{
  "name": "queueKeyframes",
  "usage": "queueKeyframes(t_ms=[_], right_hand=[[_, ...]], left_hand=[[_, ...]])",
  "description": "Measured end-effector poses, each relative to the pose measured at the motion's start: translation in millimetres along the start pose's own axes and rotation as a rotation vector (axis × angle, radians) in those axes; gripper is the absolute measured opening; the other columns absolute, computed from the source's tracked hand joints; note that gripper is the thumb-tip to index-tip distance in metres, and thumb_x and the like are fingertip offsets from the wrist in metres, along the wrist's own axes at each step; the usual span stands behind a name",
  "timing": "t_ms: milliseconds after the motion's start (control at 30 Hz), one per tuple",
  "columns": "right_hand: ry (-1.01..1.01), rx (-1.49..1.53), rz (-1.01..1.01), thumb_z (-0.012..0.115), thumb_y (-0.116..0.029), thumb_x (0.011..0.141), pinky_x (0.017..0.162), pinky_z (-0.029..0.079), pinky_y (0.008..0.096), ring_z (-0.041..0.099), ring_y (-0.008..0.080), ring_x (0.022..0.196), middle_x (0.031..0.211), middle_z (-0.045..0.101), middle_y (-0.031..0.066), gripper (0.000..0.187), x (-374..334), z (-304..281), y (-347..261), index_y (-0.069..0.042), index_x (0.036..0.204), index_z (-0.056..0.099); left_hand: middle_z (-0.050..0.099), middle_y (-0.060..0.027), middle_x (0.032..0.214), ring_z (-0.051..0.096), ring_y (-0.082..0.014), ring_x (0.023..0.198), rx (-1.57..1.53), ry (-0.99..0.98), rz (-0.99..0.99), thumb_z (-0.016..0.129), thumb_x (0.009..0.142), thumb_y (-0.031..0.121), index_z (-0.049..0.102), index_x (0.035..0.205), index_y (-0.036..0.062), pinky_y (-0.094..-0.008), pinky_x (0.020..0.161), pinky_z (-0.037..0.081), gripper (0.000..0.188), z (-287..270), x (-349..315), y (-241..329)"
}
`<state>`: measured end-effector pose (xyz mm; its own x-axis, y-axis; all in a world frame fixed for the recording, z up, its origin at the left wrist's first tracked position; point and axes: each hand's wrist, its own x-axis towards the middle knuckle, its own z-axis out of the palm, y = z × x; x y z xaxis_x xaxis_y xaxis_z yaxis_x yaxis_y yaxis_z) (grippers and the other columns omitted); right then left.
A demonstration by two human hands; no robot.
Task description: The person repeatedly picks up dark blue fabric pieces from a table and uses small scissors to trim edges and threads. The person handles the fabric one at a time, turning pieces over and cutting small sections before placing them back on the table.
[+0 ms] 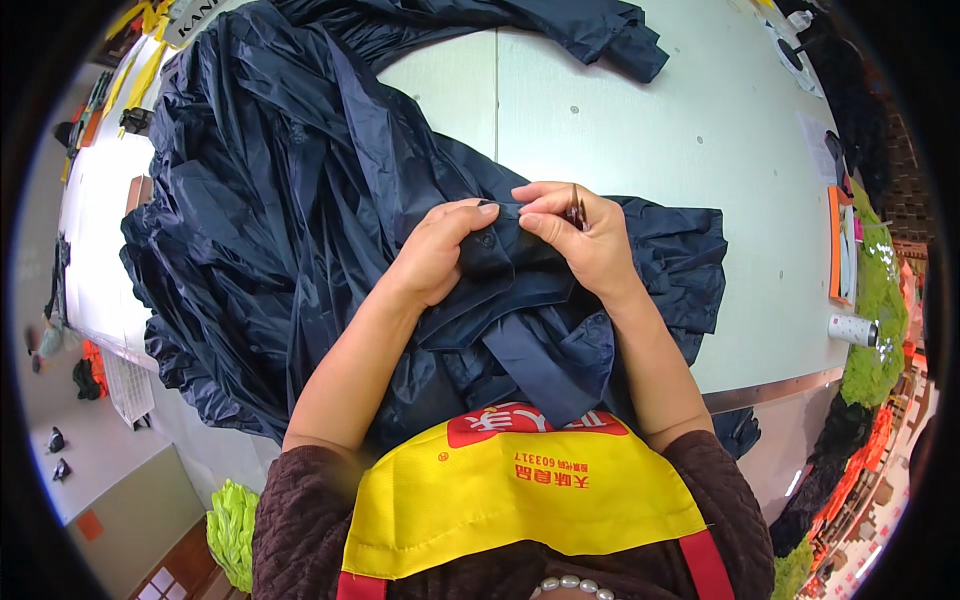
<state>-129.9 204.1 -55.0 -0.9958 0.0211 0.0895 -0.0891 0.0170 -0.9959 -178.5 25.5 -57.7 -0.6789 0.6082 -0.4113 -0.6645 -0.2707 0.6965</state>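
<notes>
A dark navy jacket (pixel 270 190) of thin, shiny cloth lies in heavy folds across the table before me. My left hand (pixel 440 245) pinches the edge of a jacket flap between thumb and fingers, just above a small round snap. Close beside it, my right hand (pixel 580 235) is closed on the same edge, with thumb and forefinger together. Small dark pointed blades, apparently thread snips (pixel 576 208), stick up between the fingers of that hand. Their handles are mostly hidden. One jacket sleeve (pixel 615 40) stretches along the far side.
The pale table (pixel 640 130) has a seam and small round fittings. At its right edge are a white patterned cup (pixel 852 330) and an orange-edged flat item (pixel 838 245). Yellow straps (pixel 148 80) lie far left. Green cloth piles (pixel 875 330) stand beyond the right edge.
</notes>
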Motion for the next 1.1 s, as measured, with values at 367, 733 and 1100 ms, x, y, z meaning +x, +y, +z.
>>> queueKeyframes(t_ms=[367, 733, 1100], right_hand=[[0.097, -0.287, -0.055, 0.071, -0.011, 0.077, 0.053, 0.038, 0.0197, 0.044, 0.0050, 0.059, 0.072, 0.055, 0.0003, 0.015, -11.0, -13.1, -36.1, -0.003, 0.084, 0.061], [-0.060, -0.473, -0.394, 0.070, -0.003, 0.072, 0.052, 0.044, 0.0235, 0.056, 0.0152, 0.060, 0.077, 0.057, 0.0072, 0.013, -8.0, -3.2, -26.5, -0.005, 0.082, 0.060], [0.573, 1.003, 0.479, 0.052, -0.024, 0.088, 0.036, 0.026, 0.0209, 0.037, 0.0068, 0.046, 0.068, 0.051, 0.0013, 0.019, 58.3, 18.2, 122.7, -0.005, 0.090, 0.055]], left_hand=[[0.063, -0.0051, 0.084, 0.059, -0.0112, 0.076, -0.032, 0.039, -0.006, 0.052, 0.087, 0.015, 0.061, 0.086, -0.0001, -0.0232, 0.070, 0.046, 0.017, -2.2, -1.7, 0.7], [0.063, -0.0096, 0.085, 0.060, -0.0172, 0.079, 0.727, -0.113, 0.203, 0.051, 0.083, 0.012, 0.062, 0.083, 0.0027, -0.0259, 0.071, 0.046, 0.015, -2.8, 2.9, -4.9], [0.062, -0.0148, 0.103, 0.061, -0.0281, 0.090, 1.478, -0.838, -0.021, 0.058, 0.082, 0.028, 0.058, 0.106, 0.0000, -0.0324, 0.076, 0.049, 0.037, 66.6, 34.3, 47.1]])
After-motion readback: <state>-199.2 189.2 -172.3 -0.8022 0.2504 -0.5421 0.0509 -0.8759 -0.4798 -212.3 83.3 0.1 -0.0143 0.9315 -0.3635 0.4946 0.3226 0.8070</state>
